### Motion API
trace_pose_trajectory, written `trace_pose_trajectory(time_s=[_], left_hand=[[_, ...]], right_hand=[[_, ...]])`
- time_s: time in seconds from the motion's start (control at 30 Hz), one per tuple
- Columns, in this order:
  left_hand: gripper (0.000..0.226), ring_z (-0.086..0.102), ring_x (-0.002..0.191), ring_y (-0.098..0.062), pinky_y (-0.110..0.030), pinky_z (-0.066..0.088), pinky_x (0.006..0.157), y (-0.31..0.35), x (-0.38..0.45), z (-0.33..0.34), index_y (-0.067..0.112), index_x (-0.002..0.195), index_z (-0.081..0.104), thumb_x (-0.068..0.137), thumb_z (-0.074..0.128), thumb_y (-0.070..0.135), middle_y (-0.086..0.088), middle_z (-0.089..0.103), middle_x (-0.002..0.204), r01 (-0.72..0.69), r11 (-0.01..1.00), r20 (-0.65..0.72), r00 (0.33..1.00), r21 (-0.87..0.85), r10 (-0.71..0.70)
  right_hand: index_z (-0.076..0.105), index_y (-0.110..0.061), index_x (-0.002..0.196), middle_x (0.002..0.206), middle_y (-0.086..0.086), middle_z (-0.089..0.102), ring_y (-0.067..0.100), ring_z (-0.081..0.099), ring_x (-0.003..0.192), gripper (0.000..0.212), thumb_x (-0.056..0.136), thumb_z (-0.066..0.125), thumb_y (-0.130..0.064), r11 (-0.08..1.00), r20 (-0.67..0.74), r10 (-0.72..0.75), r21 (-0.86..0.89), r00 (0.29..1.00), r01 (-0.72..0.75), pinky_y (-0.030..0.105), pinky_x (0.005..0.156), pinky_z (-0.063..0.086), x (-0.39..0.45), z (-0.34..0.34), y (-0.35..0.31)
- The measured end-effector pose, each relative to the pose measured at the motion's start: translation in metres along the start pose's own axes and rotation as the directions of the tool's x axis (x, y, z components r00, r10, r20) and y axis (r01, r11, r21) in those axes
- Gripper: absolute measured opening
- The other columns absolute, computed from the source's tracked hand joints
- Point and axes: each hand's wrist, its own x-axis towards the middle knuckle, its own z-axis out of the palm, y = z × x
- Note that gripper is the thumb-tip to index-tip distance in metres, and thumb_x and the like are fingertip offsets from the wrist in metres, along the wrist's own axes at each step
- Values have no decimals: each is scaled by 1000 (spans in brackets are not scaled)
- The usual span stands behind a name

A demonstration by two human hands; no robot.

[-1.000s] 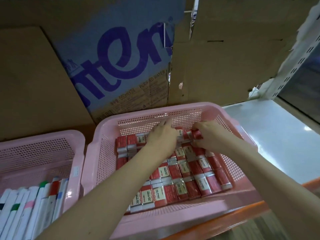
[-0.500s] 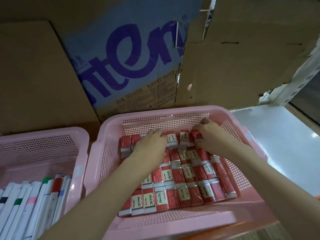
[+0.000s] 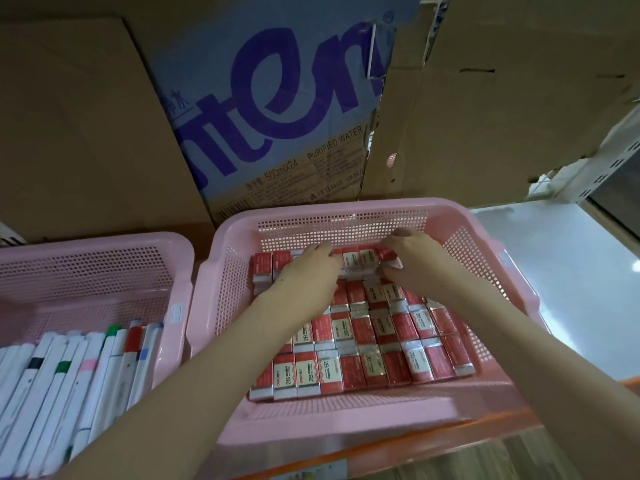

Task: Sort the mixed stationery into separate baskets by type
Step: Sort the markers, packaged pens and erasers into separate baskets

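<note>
A: Where did the erasers (image 3: 360, 348) lie?
B: Rowed inside the pink basket (image 3: 346, 209), on the orange-edged shelf (image 3: 433, 441), cardboard boxes (image 3: 277, 109) behind.
A: Hands?
B: Left hand (image 3: 304, 275) flat on the far row; right hand (image 3: 412, 261) pinched one eraser.

We record two pink perforated plastic baskets (image 3: 346, 216) (image 3: 104, 244), red-and-white wrapped erasers (image 3: 349, 372), white markers with coloured bands (image 3: 69, 368), brown cardboard (image 3: 69, 116), and a blue-and-purple printed carton (image 3: 277, 98).
</note>
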Motion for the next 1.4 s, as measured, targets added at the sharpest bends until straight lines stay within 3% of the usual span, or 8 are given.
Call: trace_pose_trajectory(time_s=[0.17,0.37,0.53,0.7,0.87,1.07,1.23,1.4], left_hand=[[38,49,111,-23,-39,46,94,0,-6,-16,9,125,53,91,57,28,-6,48,121,-1,999,58,998,-49,4],[33,47,113,-16,-32,42,96,-37,-66,-56,17,125,54,95,49,31,0,52,123,27,986,-185,981,-163,-58],[19,57,86,-23,-32,43,74,-100,-169,-57,11,97,64,92,55,28,-2,62,92,136,952,-451,857,-273,-251],[37,59,67,-21,-27,44,63,-177,-295,-41,15,82,68,85,42,40,3,64,72,242,929,-544,757,-280,-362],[39,62,68,-23,-29,47,63,-251,-420,-29,15,83,69,83,39,40,2,66,74,329,898,-485,759,-291,-435],[37,62,70,-20,-29,51,64,-317,-535,-10,14,86,71,84,40,35,3,67,78,397,853,-461,720,-339,-518],[38,61,67,-18,-28,51,63,-365,-571,-3,11,84,71,85,42,37,4,67,76,413,830,-502,663,-375,-556],[33,59,68,-13,-24,49,61,-411,-584,-11,15,86,70,86,44,36,7,66,77,400,824,-482,672,-402,-562]], right_hand=[[60,-20,125,134,6,52,26,45,123,33,93,55,-25,996,1,-9,-85,1000,9,37,104,39,-16,-3,-13],[54,-11,131,130,5,55,23,48,121,42,91,59,-23,994,-196,7,107,981,14,30,99,36,-41,-4,-73],[57,-11,125,126,2,57,22,52,116,37,91,60,-23,974,-353,10,215,936,71,25,89,36,-68,17,-168],[60,-15,117,107,-8,54,11,49,99,26,92,58,-22,946,-372,-87,260,924,194,14,81,26,-93,51,-290],[67,-9,106,104,4,67,25,62,97,27,85,60,-24,919,-379,-115,311,918,243,13,84,29,-114,100,-419],[69,-16,95,89,-2,67,24,65,81,29,82,50,-35,948,-333,-191,180,923,261,37,75,49,-134,139,-518],[67,-5,95,90,7,65,29,61,83,14,83,63,-12,941,-356,-189,199,915,272,30,75,43,-115,148,-568],[67,-6,105,102,7,63,25,56,95,19,89,63,-17,943,-358,-155,224,921,246,21,82,31,-83,158,-626]])
